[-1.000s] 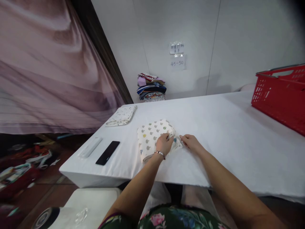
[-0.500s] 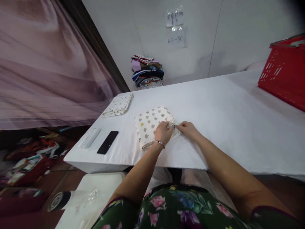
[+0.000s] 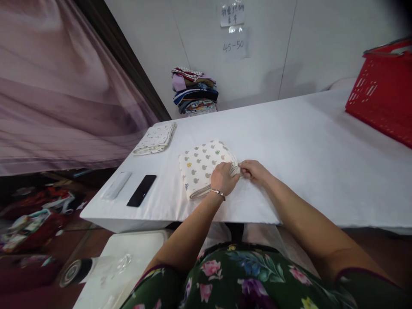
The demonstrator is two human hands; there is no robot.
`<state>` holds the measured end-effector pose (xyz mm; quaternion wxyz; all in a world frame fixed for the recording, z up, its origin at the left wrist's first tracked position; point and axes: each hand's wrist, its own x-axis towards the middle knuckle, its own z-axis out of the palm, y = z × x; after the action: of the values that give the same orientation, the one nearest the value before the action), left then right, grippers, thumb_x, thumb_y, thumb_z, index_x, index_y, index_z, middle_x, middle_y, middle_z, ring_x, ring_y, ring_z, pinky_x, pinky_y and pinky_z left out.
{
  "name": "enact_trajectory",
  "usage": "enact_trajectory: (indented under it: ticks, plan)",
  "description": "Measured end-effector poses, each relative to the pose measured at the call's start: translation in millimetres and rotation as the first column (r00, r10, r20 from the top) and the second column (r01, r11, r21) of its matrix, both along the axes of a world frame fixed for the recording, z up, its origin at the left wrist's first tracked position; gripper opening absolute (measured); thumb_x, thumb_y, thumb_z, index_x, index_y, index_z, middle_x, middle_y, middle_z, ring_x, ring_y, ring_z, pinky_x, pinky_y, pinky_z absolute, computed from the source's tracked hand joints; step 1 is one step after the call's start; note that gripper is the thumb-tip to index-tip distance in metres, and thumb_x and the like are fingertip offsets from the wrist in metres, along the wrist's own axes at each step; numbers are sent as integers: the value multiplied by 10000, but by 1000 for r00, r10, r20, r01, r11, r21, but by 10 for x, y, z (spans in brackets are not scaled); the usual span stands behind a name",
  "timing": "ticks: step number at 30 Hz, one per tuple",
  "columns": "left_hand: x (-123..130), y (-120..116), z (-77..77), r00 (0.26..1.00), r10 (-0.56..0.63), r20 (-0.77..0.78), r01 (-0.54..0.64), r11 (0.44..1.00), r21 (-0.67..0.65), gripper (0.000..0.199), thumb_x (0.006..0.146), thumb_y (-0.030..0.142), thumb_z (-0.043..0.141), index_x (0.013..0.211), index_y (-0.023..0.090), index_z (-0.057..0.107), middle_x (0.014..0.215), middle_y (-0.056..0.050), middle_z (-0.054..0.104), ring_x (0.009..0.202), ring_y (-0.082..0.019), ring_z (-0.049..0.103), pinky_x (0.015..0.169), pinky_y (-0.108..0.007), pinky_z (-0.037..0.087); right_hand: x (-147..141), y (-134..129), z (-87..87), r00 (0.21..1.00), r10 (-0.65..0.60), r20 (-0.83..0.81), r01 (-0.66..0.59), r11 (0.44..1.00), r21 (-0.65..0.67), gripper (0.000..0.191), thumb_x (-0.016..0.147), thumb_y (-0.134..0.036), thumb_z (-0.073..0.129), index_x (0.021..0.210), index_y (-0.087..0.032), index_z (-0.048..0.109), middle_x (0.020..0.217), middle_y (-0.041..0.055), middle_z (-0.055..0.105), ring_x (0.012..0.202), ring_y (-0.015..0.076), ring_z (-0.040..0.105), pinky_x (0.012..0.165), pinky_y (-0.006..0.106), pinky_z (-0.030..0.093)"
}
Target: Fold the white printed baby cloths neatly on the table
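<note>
A folded white cloth point(image 3: 202, 165) with grey, green and yellow prints lies flat on the white-covered table point(image 3: 289, 141) in front of me. My left hand point(image 3: 224, 178), with a bracelet at the wrist, is closed on the cloth's right side, its fingers at the layered edges. At the same edge, the fingers of my right hand point(image 3: 254, 171) pinch a bit of the fabric from the right. The fingertips partly cover the gathered layers between them.
Another folded patterned cloth point(image 3: 156, 138) lies at the table's far left. A black phone-like slab point(image 3: 141, 191) and a white packet point(image 3: 116, 185) sit near the left edge. A clothes stack point(image 3: 195, 92) stands by the wall; a red basket point(image 3: 381, 94) is at far right.
The right-hand edge of the cloth looks neater, its loose layers drawn together between my hands. My view has shifted slightly, and both hands stay at that edge.
</note>
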<state>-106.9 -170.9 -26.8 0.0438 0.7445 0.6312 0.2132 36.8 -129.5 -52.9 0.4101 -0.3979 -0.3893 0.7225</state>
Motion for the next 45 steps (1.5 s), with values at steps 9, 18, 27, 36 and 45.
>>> enact_trajectory:
  ticks: [9, 18, 27, 36, 45]
  plan:
    - [-75, 95, 66, 978, 112, 176, -81, 981, -174, 201, 795, 393, 558, 735, 203, 575, 765, -7, 583, 718, -143, 520, 604, -248, 342, -17, -38, 25, 992, 12, 126, -18, 999, 49, 360, 672, -468, 683, 606, -175, 485, 499, -47, 480, 355, 37, 324, 330, 198, 144]
    - [-86, 90, 61, 959, 142, 244, -109, 983, -146, 259, 771, 381, 541, 609, 190, 478, 629, 32, 472, 595, -107, 416, 553, -231, 287, 10, -76, 73, 933, 78, 352, -145, 975, 169, 274, 724, -418, 613, 630, -174, 530, 497, -52, 499, 367, 45, 328, 360, 202, 205]
    - [-84, 79, 64, 969, 131, 209, -108, 987, -118, 149, 780, 349, 548, 754, 208, 588, 726, 9, 562, 673, -131, 504, 615, -245, 356, -93, -44, -15, 740, -134, 659, -93, 950, 298, 162, 639, -270, 613, 555, -174, 514, 469, -58, 450, 454, 66, 389, 424, 196, 261]
    - [6, 19, 31, 1000, 1, 0, -1, 1000, -2, 160, 794, 247, 549, 934, 214, 621, 942, -57, 615, 916, -203, 548, 748, -292, 408, 44, -41, 47, 995, 37, 96, -36, 999, -12, 204, 665, -265, 615, 582, -188, 446, 458, -54, 440, 344, 48, 338, 321, 200, 136]
    - [-50, 19, -16, 990, 34, 138, -31, 999, -24, 121, 805, 282, 532, 840, 206, 619, 828, -28, 602, 796, -157, 548, 669, -254, 393, 25, -10, 1, 996, 43, 76, -42, 999, -12, 141, 680, -229, 630, 633, -169, 511, 578, 10, 618, 360, 59, 443, 285, 172, 183]
